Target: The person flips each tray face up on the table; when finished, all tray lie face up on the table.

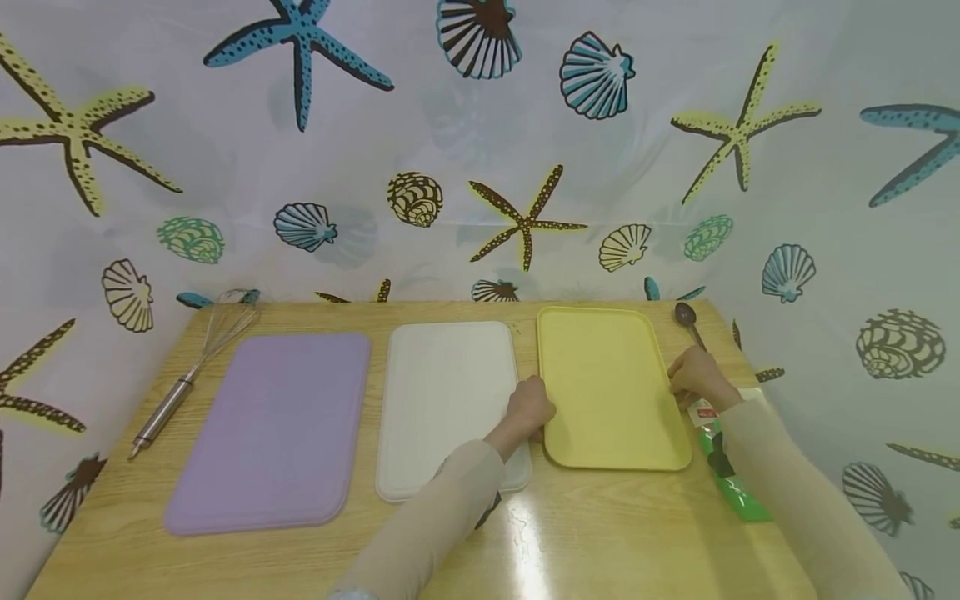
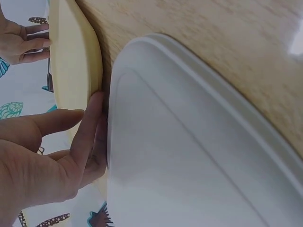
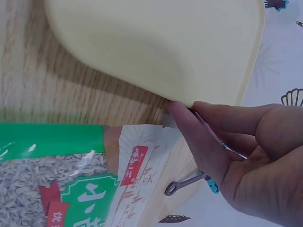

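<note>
A yellow tray [image 1: 607,383] is at the right of the table, between both hands. My left hand [image 1: 528,407] holds its left edge, with fingers [image 2: 87,127] against the side and the thumb by the rim. On the opposite side my right hand [image 1: 699,377] pinches the right edge between thumb and finger, as the right wrist view shows. Close beside the left hand lies a white tray [image 1: 450,400]. Under the right forearm is a green bag of seeds [image 3: 52,175], partly hidden in the head view.
A purple tray [image 1: 273,425] lies on the left of the wooden table [image 1: 600,533]. Left of it is a metal whisk [image 1: 176,396]. A dark spoon [image 1: 686,315] lies at the back right corner. Behind the table hangs a shell-patterned cloth [image 1: 420,267].
</note>
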A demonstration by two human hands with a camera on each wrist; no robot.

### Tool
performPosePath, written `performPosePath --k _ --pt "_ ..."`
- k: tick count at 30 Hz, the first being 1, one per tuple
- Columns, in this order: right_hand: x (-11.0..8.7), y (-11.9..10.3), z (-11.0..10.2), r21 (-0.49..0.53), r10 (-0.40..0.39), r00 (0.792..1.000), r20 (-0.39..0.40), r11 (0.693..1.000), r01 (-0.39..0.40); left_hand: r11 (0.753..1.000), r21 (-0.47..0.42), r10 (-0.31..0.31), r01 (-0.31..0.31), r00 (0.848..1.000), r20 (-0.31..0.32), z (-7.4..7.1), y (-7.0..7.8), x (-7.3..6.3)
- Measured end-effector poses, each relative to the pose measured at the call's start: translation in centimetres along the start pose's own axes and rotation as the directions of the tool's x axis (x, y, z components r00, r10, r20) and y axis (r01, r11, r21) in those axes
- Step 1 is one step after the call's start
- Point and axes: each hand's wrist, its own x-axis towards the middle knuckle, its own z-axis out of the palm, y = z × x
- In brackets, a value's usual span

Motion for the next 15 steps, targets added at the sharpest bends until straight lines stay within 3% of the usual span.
performPosePath --k 3,6,10,15 --pt "-0.3 -0.1 -0.2 -0.085 -0.061 0.997 -0.047 0.995 0.057 0.999 -0.009 0.031 -0.031 1.0 0.003 -0.3 0.1 -0.2" --pt "-1.0 -0.9 -0.4 -0.163 -0.142 0.984 -0.111 0.979 0.123 0.991 -0.03 0.131 -0.131 0.991 -0.008 -1.2 -0.1 -0.8" --pt "-2.3 -2.7 0.5 -0.108 -0.2 0.971 -0.133 0.977 0.186 0.97 -0.004 0.241 -0.242 0.968 -0.073 -3.1 -1.2 -2.5" --pt "-3.1 -4.3 2.8 -0.095 -0.268 0.958 -0.104 0.961 0.259 0.967 0.114 0.246 -0.229 0.953 -0.174 -5.0 -3.4 -4.1"
